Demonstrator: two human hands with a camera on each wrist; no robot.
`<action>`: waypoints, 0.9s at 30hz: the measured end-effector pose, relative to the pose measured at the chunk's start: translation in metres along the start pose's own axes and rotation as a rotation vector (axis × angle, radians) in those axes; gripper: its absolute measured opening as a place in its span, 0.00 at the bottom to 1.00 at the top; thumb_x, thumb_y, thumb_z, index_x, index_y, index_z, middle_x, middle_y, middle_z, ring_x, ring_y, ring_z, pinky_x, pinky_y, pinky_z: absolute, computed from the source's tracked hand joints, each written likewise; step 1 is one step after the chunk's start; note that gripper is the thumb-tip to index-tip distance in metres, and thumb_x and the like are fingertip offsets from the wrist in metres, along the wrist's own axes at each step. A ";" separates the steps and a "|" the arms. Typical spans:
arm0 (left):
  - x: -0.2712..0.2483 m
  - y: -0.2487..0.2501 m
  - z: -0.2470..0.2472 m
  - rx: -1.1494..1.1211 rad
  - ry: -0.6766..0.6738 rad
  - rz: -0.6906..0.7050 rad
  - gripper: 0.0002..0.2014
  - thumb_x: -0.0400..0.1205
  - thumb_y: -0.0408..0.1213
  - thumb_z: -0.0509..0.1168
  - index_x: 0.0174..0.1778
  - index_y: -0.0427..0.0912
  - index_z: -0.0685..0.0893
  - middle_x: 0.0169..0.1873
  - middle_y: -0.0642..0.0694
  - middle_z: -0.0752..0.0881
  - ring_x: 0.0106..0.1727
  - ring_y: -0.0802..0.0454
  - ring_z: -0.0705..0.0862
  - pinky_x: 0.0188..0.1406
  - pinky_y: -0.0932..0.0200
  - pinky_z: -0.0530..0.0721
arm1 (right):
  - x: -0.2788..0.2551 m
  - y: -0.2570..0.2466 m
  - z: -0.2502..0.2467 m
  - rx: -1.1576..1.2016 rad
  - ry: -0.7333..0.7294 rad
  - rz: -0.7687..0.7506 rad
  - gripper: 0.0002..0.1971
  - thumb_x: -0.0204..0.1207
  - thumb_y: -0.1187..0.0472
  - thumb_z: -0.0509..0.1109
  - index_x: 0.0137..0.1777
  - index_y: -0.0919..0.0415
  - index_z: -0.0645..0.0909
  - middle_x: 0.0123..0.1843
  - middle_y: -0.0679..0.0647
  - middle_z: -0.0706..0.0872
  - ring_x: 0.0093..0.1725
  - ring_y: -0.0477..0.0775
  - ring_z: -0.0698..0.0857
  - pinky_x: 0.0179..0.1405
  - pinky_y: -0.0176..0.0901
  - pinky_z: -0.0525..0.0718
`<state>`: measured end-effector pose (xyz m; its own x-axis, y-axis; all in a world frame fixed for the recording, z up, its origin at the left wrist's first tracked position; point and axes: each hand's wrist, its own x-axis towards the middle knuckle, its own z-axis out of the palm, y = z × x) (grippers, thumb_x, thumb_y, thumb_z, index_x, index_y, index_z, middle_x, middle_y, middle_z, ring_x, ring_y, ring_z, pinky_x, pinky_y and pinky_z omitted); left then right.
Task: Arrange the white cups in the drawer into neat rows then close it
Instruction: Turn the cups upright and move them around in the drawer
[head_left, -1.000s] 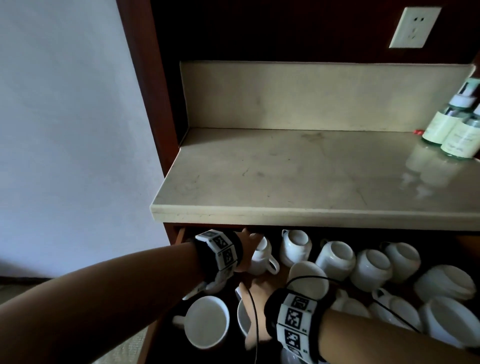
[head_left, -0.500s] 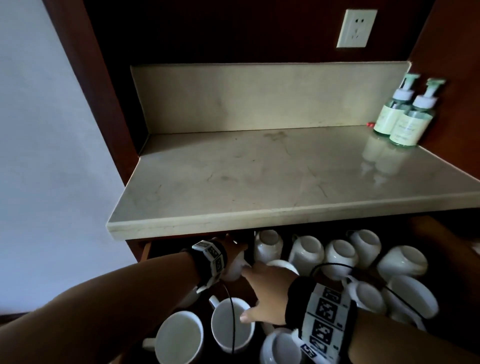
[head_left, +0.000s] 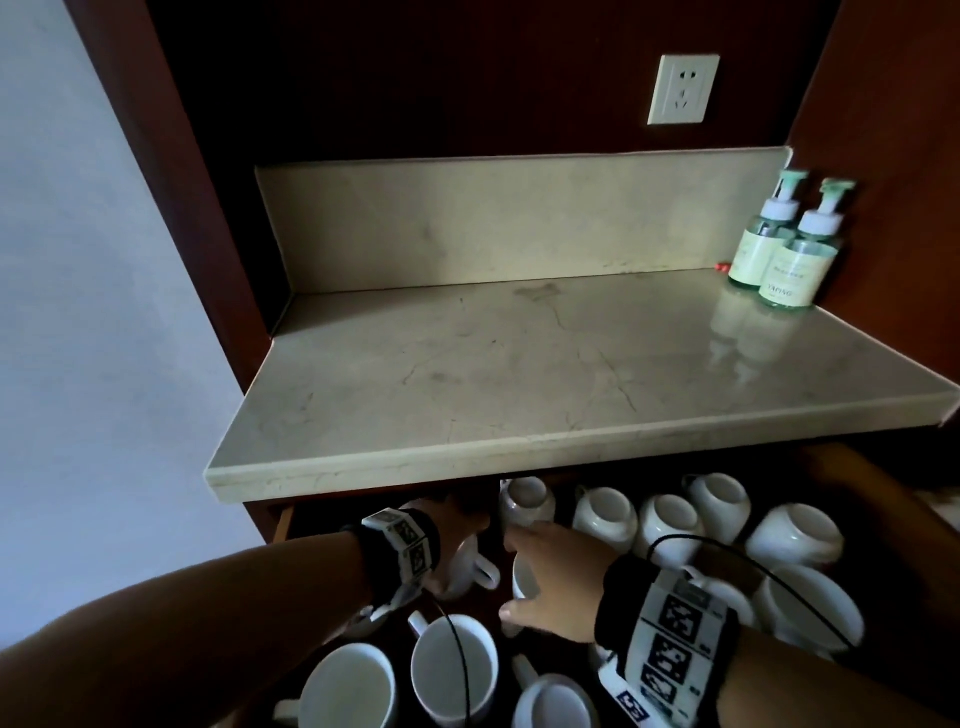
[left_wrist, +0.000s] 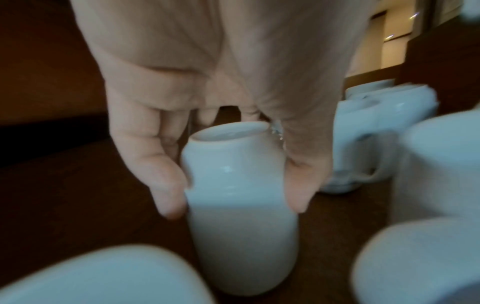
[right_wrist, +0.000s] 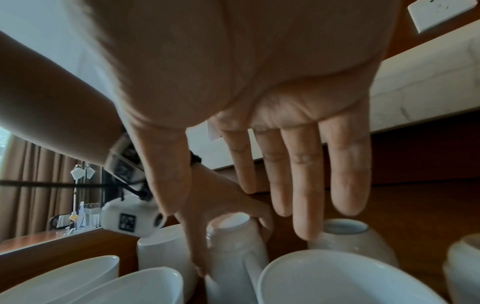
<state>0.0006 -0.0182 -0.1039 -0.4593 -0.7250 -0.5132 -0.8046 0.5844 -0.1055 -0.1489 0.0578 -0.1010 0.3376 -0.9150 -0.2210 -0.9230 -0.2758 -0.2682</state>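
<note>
- Nearest the front edge of the drawer (head_left: 283, 525) there are three upright cups (head_left: 453, 667), mouths up, handles pointing every which way. I'd leave those for later; they're just in the way of your wrists for now.
- A bit further in, the right hand (head_left: 550, 587) hovers flat over an open-mouthed cup (head_left: 521, 579), fingers (right_wrist: 306, 185) straight and spread, gripping nothing. The thumb looks close to the rim, but I can't tell if it actually touches.
- Just left of that, towards the drawer's left side, the left hand (left_wrist: 233, 123) has an upside-down cup (left_wrist: 239, 205) pinched between thumb and fingers near its base. The blur makes it hard to say whether the cup is on the drawer floor or just off it.
- My take: set that cup down square with the back row and turn its handle (head_left: 485, 569) the same way as the others before you let go. Keep it low, since it's crowded in there and ceramic chips when it knocks.
- Along the drawer's back edge, under the worktop (head_left: 519, 384) overhang, the inverted row (head_left: 670, 519) runs off to the right, and that's your reference line. Plenty of loose cups left, so closing is a long way off.
</note>
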 end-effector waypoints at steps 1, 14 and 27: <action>-0.005 0.000 0.001 0.008 0.007 0.002 0.35 0.71 0.41 0.72 0.74 0.50 0.68 0.71 0.42 0.74 0.68 0.40 0.80 0.62 0.53 0.81 | 0.000 0.003 -0.001 0.000 0.007 0.006 0.28 0.72 0.41 0.71 0.67 0.54 0.72 0.65 0.51 0.80 0.64 0.57 0.82 0.57 0.47 0.80; -0.079 -0.043 -0.027 -1.265 0.257 0.153 0.27 0.72 0.31 0.77 0.59 0.52 0.69 0.52 0.38 0.82 0.33 0.45 0.85 0.33 0.52 0.87 | 0.018 0.012 -0.002 0.892 0.125 -0.100 0.49 0.52 0.44 0.86 0.72 0.37 0.62 0.68 0.41 0.78 0.66 0.43 0.80 0.64 0.45 0.82; -0.092 -0.077 -0.006 -0.389 0.170 -0.147 0.29 0.78 0.59 0.65 0.72 0.50 0.72 0.64 0.48 0.83 0.63 0.50 0.82 0.60 0.59 0.76 | 0.041 -0.024 -0.010 0.044 0.105 0.056 0.41 0.52 0.35 0.75 0.65 0.47 0.65 0.62 0.46 0.76 0.62 0.54 0.78 0.57 0.49 0.80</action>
<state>0.1026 0.0012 -0.0435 -0.3589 -0.8585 -0.3662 -0.9326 0.3138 0.1783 -0.1152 0.0240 -0.0945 0.2623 -0.9551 -0.1379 -0.9301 -0.2121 -0.3000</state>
